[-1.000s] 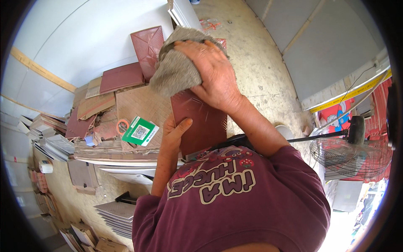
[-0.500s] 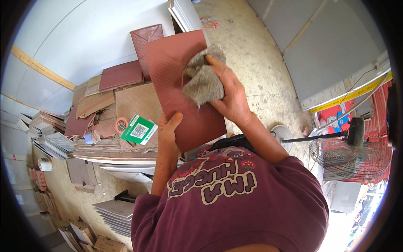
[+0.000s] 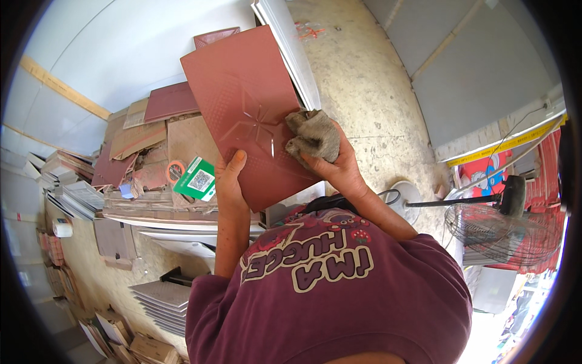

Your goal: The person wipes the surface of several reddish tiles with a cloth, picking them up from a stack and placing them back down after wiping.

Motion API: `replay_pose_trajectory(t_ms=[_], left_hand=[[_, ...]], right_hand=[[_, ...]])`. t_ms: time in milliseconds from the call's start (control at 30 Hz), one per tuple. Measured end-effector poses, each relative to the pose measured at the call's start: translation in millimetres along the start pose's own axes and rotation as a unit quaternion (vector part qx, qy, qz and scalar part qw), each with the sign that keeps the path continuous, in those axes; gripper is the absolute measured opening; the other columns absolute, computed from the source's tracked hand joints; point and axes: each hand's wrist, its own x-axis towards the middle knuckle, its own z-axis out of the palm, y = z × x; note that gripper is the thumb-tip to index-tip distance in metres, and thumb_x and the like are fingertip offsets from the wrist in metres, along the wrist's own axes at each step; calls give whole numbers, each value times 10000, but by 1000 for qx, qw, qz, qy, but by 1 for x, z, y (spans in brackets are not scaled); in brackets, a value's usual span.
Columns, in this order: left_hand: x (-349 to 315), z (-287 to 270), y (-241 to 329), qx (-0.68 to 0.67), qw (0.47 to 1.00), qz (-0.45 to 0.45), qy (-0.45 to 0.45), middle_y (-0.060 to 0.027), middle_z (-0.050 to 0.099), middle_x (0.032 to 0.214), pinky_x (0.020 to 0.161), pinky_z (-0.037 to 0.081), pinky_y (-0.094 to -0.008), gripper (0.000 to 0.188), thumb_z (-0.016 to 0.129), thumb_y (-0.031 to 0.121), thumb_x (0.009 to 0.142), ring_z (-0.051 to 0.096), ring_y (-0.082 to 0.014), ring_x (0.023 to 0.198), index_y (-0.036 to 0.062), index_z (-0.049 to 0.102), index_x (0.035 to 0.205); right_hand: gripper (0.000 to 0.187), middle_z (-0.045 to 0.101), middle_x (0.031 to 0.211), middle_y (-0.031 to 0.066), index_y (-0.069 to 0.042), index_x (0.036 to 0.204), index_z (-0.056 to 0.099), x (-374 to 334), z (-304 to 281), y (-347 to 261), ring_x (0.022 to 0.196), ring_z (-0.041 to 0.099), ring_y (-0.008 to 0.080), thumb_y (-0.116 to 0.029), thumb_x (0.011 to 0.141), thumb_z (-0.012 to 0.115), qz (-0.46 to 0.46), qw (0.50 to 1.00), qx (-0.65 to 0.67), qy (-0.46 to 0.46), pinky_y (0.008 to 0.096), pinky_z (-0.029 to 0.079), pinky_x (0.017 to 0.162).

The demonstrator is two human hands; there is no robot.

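A dark red rectangular tile (image 3: 242,103) with an embossed star pattern is held up in front of my chest, tilted back. My left hand (image 3: 228,182) grips its near edge, thumb lying on the face. My right hand (image 3: 336,165) presses a crumpled grey-brown rag (image 3: 312,134) against the tile's right side, close to the edge.
A low stack of red and brown tiles (image 3: 167,106) lies to the left, with a green card (image 3: 195,179) and an orange tape roll (image 3: 175,171) on it. Piles of grey tiles (image 3: 159,299) sit below. A standing fan (image 3: 500,227) is at the right on the concrete floor (image 3: 376,91).
The tile has been raised and tipped further up. My right hand has slid the rag down from the tile's top to its right side.
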Motion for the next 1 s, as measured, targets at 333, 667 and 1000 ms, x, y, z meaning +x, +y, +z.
replay_pose_trajectory(t_ms=[333,667,1000], left_hand=[[-3,-6,-7,-71,996,-46,-27,-113,676,1266,933,568,-368,436,660,129,971,688,-233,1085,-6,561,1373],[8,0,11,-41,995,-63,-65,-115,642,1323,1004,518,-371,486,653,169,985,640,-219,1181,-10,510,1415],[5,11,15,-73,997,-35,2,-80,680,1244,942,545,-352,344,673,133,989,666,-183,1101,8,604,1302]], right_hand=[[445,717,1169,25,-36,1303,633,-9,-13,1,1081,645,106,-20,880,770,123,992,9,30,286,518,961],[385,736,1110,24,-36,1226,686,-2,-27,-11,999,671,113,2,853,772,108,993,27,41,289,541,911],[374,731,1106,57,-13,1204,690,7,-13,-17,994,688,153,-35,840,773,123,991,-36,41,315,549,915]])
